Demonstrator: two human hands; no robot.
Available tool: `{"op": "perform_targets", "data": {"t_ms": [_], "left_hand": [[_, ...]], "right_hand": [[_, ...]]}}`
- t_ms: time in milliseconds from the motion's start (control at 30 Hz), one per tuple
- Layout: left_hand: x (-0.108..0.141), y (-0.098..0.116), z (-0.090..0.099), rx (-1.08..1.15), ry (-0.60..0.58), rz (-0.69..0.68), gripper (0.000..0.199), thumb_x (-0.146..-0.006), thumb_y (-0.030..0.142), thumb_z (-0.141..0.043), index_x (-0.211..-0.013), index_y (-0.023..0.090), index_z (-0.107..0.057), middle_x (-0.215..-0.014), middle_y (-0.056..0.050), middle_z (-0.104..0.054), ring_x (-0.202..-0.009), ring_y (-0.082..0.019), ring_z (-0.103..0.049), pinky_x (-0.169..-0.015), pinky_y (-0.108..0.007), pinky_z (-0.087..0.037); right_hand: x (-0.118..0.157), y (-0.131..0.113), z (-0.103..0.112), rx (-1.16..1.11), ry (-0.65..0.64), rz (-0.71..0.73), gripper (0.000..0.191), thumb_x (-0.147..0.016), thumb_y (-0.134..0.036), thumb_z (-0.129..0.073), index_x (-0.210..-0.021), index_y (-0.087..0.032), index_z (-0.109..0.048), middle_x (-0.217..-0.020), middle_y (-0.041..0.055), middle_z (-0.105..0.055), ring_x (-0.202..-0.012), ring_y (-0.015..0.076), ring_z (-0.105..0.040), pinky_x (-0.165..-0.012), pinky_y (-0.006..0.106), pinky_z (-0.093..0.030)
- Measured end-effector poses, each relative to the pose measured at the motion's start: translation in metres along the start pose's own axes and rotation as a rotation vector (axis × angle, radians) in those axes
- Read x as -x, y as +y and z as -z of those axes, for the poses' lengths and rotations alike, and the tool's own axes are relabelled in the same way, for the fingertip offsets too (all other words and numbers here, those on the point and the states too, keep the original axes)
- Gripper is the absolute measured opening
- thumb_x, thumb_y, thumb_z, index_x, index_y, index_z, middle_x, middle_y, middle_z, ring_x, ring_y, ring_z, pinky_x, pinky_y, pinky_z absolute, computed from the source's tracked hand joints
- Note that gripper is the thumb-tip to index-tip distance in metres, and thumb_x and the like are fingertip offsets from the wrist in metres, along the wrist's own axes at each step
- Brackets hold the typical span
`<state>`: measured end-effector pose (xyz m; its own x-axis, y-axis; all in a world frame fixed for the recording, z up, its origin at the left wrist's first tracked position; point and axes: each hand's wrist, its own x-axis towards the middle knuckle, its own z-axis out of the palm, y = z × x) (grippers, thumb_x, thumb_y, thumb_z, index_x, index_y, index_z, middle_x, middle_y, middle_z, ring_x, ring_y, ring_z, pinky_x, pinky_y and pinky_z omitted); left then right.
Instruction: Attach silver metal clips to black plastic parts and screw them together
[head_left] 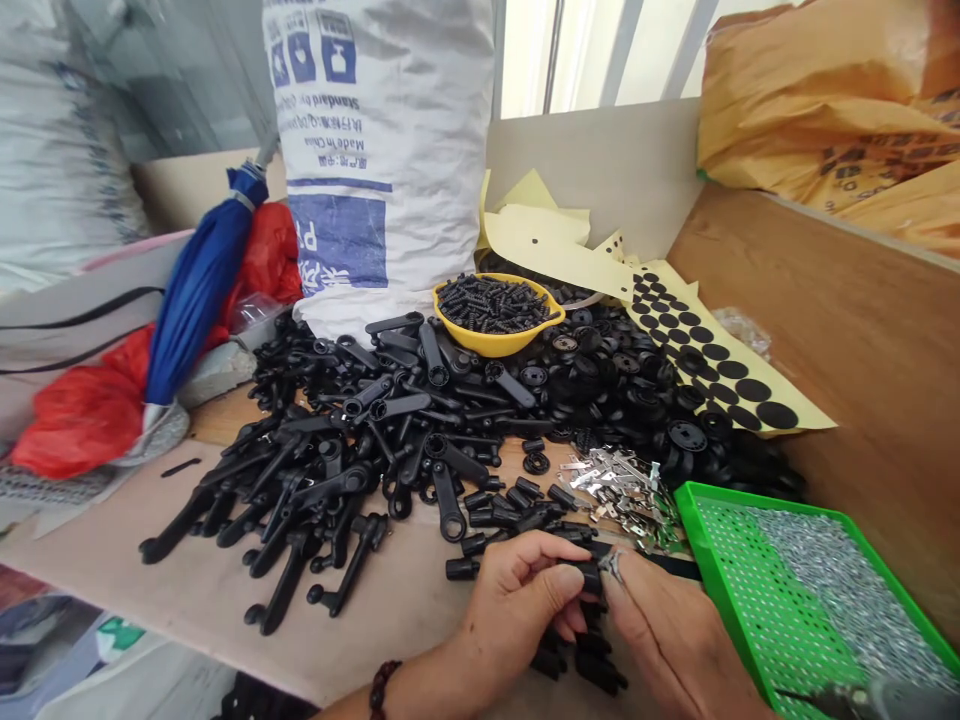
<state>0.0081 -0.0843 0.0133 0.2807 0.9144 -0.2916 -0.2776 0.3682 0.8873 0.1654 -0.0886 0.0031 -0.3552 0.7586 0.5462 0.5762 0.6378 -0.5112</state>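
Observation:
My left hand [521, 590], with a dark bead bracelet at the wrist, pinches a short black plastic cylinder [590, 576] between thumb and fingers. Close against its end, my right hand [667, 625] is closed on a small shiny metal clip [613, 565]. Whether the clip sits inside the cylinder I cannot tell. Below and behind my hands lie more black cylinders [514, 512]. A pile of silvery metal clips [619, 490] spreads just beyond my right hand. Black crank handles [300, 560] with knobs are heaped to the left.
A yellow bowl [491, 342] of ribbed black pieces stands behind the handles. Round black parts [600, 370] are piled beside it, near a yellow sticker sheet [799, 385]. At right are a green tray [701, 545] of small metal screws and a power tool [892, 698]. A white sack [420, 120] stands behind.

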Motion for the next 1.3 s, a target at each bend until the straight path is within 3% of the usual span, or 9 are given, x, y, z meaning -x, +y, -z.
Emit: {"op": "perform_targets", "data": {"t_ms": [133,267,533,733,933,1000,1100,1200,1300], "left_hand": [[0.004,0.001,0.004,-0.299,0.016,-0.245,0.025,-0.080,0.035,-0.062,-0.093,0.015,-0.071,-0.059,-0.001,-0.060,-0.054,-0.012,-0.054,-0.054,-0.023,-0.045],[0.006,0.004,0.008,-0.513,-0.016,-0.415,0.022,-0.084,0.033,-0.059,-0.093,0.018,-0.073,-0.068,-0.004,-0.065,-0.060,-0.014,-0.057,-0.062,-0.025,-0.046],[0.004,-0.004,0.002,-0.070,0.013,0.001,0.041,-0.068,0.048,-0.070,-0.087,0.012,-0.069,-0.051,0.002,-0.055,-0.045,-0.009,-0.049,-0.048,-0.020,-0.042],[0.009,-0.006,0.004,-0.275,0.056,-0.186,0.033,-0.078,0.044,-0.063,-0.089,0.014,-0.071,-0.053,0.000,-0.056,-0.049,-0.012,-0.052,-0.051,-0.022,-0.045],[0.010,0.001,0.012,-0.598,-0.014,-0.519,0.025,-0.090,0.031,-0.051,-0.097,0.016,-0.069,-0.075,-0.006,-0.068,-0.064,-0.015,-0.061,-0.063,-0.024,-0.047],[0.008,0.004,0.015,-0.628,-0.036,-0.575,0.023,-0.089,0.029,-0.052,-0.096,0.015,-0.069,-0.081,-0.007,-0.069,-0.071,-0.016,-0.062,-0.067,-0.025,-0.047],[0.006,0.007,0.022,-0.591,-0.050,-0.501,0.022,-0.084,0.033,-0.060,-0.091,0.014,-0.070,-0.075,-0.006,-0.068,-0.069,-0.016,-0.061,-0.063,-0.024,-0.047],[0.005,0.009,0.029,-0.508,-0.027,-0.356,0.025,-0.078,0.037,-0.067,-0.088,0.015,-0.070,-0.070,-0.004,-0.066,-0.064,-0.015,-0.058,-0.058,-0.023,-0.045],[0.011,0.010,0.039,-0.520,0.011,-0.330,0.021,-0.077,0.034,-0.068,-0.087,0.015,-0.069,-0.073,-0.004,-0.066,-0.066,-0.015,-0.059,-0.060,-0.023,-0.046]], "right_hand": [[0.004,-0.006,-0.001,-0.185,-0.040,-0.132,0.024,-0.096,-0.019,-0.032,-0.081,-0.024,-0.051,-0.066,-0.0011,-0.059,-0.056,0.0131,-0.059,-0.051,0.021,-0.047],[0.003,-0.007,0.002,-0.214,-0.031,-0.129,0.025,-0.097,-0.021,-0.032,-0.090,-0.025,-0.056,-0.066,-0.0011,-0.061,-0.058,0.0158,-0.061,-0.050,0.022,-0.048],[0.002,-0.001,-0.003,-0.019,-0.002,0.046,0.027,-0.096,-0.020,-0.033,-0.074,-0.022,-0.048,-0.059,-0.0021,-0.050,-0.050,0.0117,-0.051,-0.049,0.023,-0.042],[0.005,0.000,-0.004,-0.212,-0.128,-0.017,0.033,-0.097,-0.015,-0.025,-0.081,-0.022,-0.053,-0.067,-0.0001,-0.059,-0.057,0.0122,-0.059,-0.054,0.021,-0.048],[0.022,0.006,-0.003,-0.039,0.054,0.019,0.026,-0.096,-0.032,-0.040,-0.112,-0.023,-0.059,-0.106,0.0060,-0.068,-0.092,0.0204,-0.066,-0.076,0.026,-0.053],[0.017,0.002,-0.004,-0.063,0.040,-0.109,0.026,-0.097,-0.032,-0.037,-0.106,-0.022,-0.059,-0.097,0.0046,-0.070,-0.086,0.0190,-0.067,-0.072,0.025,-0.053],[-0.001,-0.009,-0.003,-0.175,-0.192,-0.206,0.031,-0.098,-0.027,-0.031,-0.079,-0.023,-0.055,-0.066,0.0002,-0.064,-0.057,0.0151,-0.061,-0.053,0.023,-0.049],[-0.013,-0.014,0.003,-0.154,-0.184,-0.179,0.028,-0.096,-0.029,-0.034,-0.073,-0.024,-0.048,-0.059,-0.0026,-0.058,-0.049,0.0134,-0.055,-0.047,0.023,-0.043],[-0.012,-0.010,0.010,-0.112,-0.182,-0.194,0.024,-0.095,-0.030,-0.038,-0.073,-0.024,-0.045,-0.061,-0.0031,-0.058,-0.051,0.0129,-0.055,-0.047,0.023,-0.041]]}}
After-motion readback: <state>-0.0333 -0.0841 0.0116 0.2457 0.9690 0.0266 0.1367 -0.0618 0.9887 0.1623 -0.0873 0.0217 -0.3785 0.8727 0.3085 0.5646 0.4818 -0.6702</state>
